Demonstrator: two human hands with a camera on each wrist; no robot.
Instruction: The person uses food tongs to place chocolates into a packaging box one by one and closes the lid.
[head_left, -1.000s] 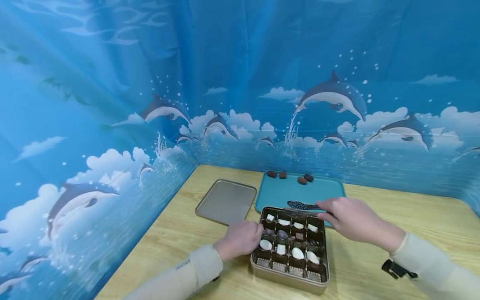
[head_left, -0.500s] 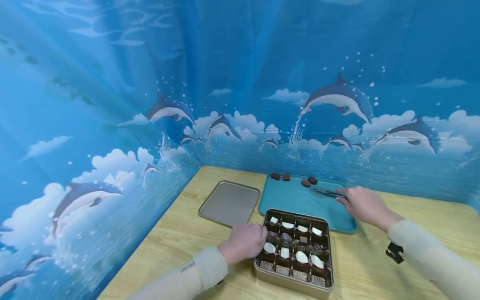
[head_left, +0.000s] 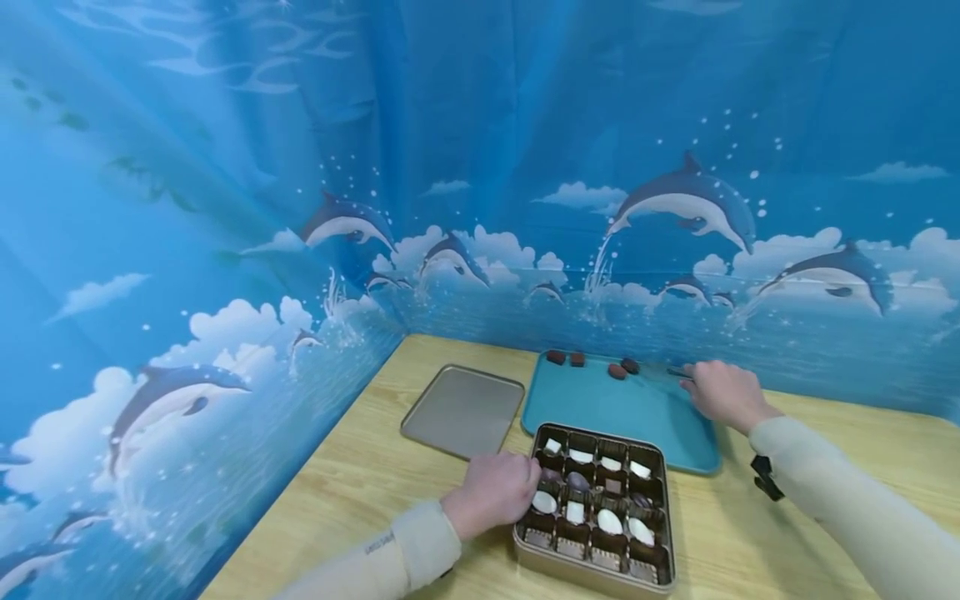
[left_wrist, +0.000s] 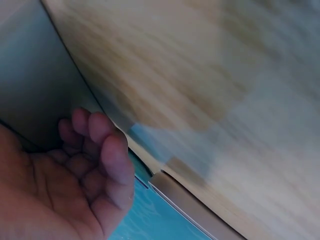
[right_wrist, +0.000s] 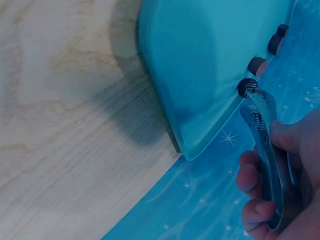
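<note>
In the head view, a brown tin box [head_left: 585,578] holds white and dark chocolates in a divided insert; its front row of compartments holds no chocolates. My left hand [head_left: 495,492] grips the box's left edge, fingers curled, as the left wrist view also shows. Behind the box lies a teal tray [head_left: 622,412] with a few dark chocolates along its far edge. With my right hand [head_left: 726,392] I hold metal tongs [right_wrist: 260,126] with perforated tips. In the right wrist view the tips are at the nearest dark chocolate [right_wrist: 247,88]; whether they pinch it I cannot tell.
A flat brown metal lid or tray [head_left: 463,412] lies left of the teal tray on the wooden table [head_left: 352,467]. A blue dolphin-print curtain [head_left: 480,167] stands close behind the table's far edge and along its left side.
My right hand has carried the tongs from above the box back and to the right, to the teal tray's far edge. My left hand stays at the box. The view has shifted slightly.
</note>
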